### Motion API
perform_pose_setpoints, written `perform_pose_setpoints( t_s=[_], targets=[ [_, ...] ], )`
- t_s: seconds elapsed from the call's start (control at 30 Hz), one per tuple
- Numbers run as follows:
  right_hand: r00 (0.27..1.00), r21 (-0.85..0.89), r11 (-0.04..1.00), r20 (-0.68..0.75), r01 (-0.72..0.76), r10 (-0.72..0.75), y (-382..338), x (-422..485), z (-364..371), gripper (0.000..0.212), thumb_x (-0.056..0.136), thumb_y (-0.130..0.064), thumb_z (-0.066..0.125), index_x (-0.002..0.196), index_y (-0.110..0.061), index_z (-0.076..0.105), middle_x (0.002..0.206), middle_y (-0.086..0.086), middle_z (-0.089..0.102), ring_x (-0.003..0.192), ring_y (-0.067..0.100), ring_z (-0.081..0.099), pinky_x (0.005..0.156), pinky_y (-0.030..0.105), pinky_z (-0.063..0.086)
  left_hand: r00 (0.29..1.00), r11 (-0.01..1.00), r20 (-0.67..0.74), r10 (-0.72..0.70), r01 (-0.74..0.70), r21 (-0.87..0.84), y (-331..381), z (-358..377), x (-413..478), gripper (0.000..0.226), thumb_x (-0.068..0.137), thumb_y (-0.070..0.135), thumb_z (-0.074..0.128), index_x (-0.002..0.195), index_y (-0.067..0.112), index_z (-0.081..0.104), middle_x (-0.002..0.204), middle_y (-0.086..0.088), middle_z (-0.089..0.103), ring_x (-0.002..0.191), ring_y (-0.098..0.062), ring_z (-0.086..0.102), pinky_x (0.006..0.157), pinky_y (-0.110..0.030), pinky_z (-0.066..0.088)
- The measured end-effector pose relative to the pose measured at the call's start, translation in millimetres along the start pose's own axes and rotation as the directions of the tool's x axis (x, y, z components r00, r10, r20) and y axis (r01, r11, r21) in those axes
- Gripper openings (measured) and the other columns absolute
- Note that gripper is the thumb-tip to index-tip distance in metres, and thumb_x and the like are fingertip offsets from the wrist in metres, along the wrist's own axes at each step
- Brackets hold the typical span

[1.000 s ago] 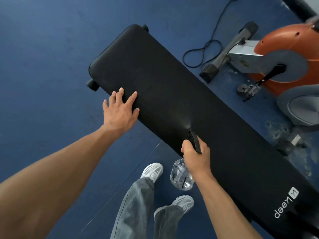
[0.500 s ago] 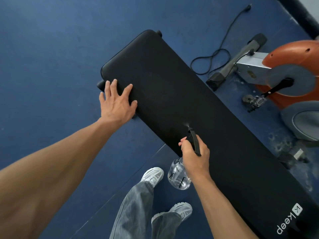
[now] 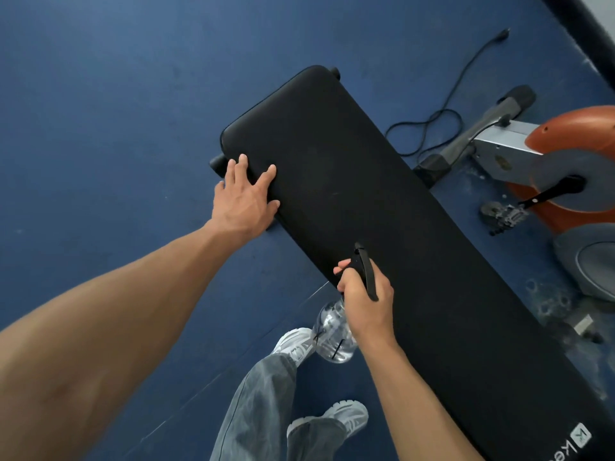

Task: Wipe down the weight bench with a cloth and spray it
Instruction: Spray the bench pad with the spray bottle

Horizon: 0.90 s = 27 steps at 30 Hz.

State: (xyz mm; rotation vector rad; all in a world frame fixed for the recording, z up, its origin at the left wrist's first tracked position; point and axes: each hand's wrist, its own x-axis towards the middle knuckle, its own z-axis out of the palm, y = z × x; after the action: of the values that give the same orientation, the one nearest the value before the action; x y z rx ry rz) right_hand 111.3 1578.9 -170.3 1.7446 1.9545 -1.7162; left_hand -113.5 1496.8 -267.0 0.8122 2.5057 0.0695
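My left grip (image 3: 244, 201) lies flat, fingers straight and spread, on the near edge of the black weight bench (image 3: 382, 194), close to its rounded end. My right grip (image 3: 364, 301) is curled round the black trigger head of a clear spray bottle (image 3: 332, 334). Its nozzle is over the pad and its body hangs beside the bench's near edge above the blue floor (image 3: 100, 128). An orange exercise bike (image 3: 565, 151) and a black cable (image 3: 442, 118) lie beyond the bench.
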Motion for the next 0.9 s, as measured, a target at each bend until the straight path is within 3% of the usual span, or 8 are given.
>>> perform_pose_setpoints(
  t_s=[0.1,0.23,0.37,0.5,0.6,0.67,0.8,0.9],
  targets=[
    [0.997,0.041,0.996,-0.014,0.076,-0.076,-20.7,12.9,6.6,0.015,0.091,-0.010,0.056,0.085,-0.016,0.068,0.073,-0.007,0.063,0.059,-0.002,0.054,0.056,0.011,0.045,1.000,0.999,0.029,0.000,0.001,-0.037,1.3,-1.9,0.5,0.069,0.100,0.047,0.051,0.158,0.032,0.016,0.166,-0.022,-0.004,0.154,-0.040,-0.004,0.106,-0.056,0.042],
    [0.995,0.029,0.996,-0.058,0.088,-0.086,-36.7,28.2,14.8,0.016,0.088,-0.021,0.056,0.076,-0.012,0.060,0.067,0.000,0.060,0.061,0.006,0.052,0.063,0.030,0.048,0.999,0.998,0.052,-0.009,0.012,-0.065,2.6,-4.7,1.6,0.069,0.100,0.045,0.052,0.158,0.033,0.016,0.166,-0.020,-0.006,0.154,-0.039,-0.007,0.101,-0.057,0.046],
    [0.996,0.003,0.999,-0.074,0.050,-0.050,-42.2,35.0,17.9,0.026,0.085,-0.023,0.055,0.061,-0.021,0.046,0.059,-0.010,0.048,0.058,0.010,0.046,0.062,0.033,0.041,0.998,0.999,0.067,-0.011,0.014,-0.039,2.9,-5.5,4.5,0.069,0.101,0.044,0.051,0.158,0.032,0.014,0.165,-0.022,-0.007,0.154,-0.041,-0.008,0.109,-0.058,0.039],
    [0.996,-0.046,0.999,-0.087,-0.021,0.017,-37.3,36.7,21.5,0.022,0.078,-0.032,0.051,0.059,-0.022,0.044,0.061,-0.005,0.053,0.061,0.017,0.047,0.065,0.043,0.045,0.998,1.000,0.056,0.004,-0.003,-0.023,2.6,-5.9,4.6,0.069,0.101,0.043,0.051,0.158,0.030,0.014,0.165,-0.025,-0.005,0.153,-0.044,-0.005,0.110,-0.056,0.037],
    [0.997,-0.073,0.996,-0.074,-0.043,0.037,-37.6,37.3,23.1,0.020,0.075,-0.036,0.050,0.059,-0.025,0.047,0.062,-0.005,0.055,0.066,0.018,0.051,0.082,0.057,0.051,0.998,0.999,0.066,0.005,-0.002,-0.045,3.6,-7.7,3.2,0.070,0.102,0.042,0.051,0.159,0.029,0.013,0.165,-0.024,-0.007,0.153,-0.044,-0.008,0.110,-0.053,0.039],
    [0.999,-0.066,0.997,-0.040,-0.029,0.027,-41.1,38.9,23.7,0.018,0.078,-0.034,0.052,0.064,-0.022,0.051,0.066,-0.005,0.058,0.071,0.018,0.054,0.091,0.058,0.051,0.997,0.999,0.073,0.004,0.000,-0.047,5.0,-8.5,2.5,0.071,0.102,0.042,0.051,0.159,0.029,0.011,0.165,-0.024,-0.008,0.153,-0.044,-0.010,0.111,-0.052,0.039],
    [1.000,-0.036,0.999,0.003,0.022,-0.022,-53.5,47.2,29.5,0.021,0.078,-0.038,0.053,0.083,-0.023,0.066,0.084,-0.002,0.072,0.079,0.018,0.065,0.093,0.054,0.052,0.998,0.998,0.065,0.000,0.004,-0.060,5.2,-8.3,2.1,0.070,0.102,0.042,0.051,0.159,0.030,0.012,0.165,-0.023,-0.008,0.153,-0.043,-0.009,0.107,-0.052,0.043],
    [0.997,-0.045,0.996,0.016,0.076,-0.075,-66.3,55.8,38.6,0.020,0.079,-0.037,0.053,0.080,-0.021,0.064,0.078,-0.004,0.070,0.081,0.020,0.064,0.095,0.056,0.051,0.998,0.997,0.068,-0.005,0.009,-0.073,5.2,-8.2,1.6,0.070,0.102,0.041,0.052,0.159,0.030,0.013,0.165,-0.022,-0.009,0.153,-0.042,-0.011,0.106,-0.052,0.044]
  ],
)
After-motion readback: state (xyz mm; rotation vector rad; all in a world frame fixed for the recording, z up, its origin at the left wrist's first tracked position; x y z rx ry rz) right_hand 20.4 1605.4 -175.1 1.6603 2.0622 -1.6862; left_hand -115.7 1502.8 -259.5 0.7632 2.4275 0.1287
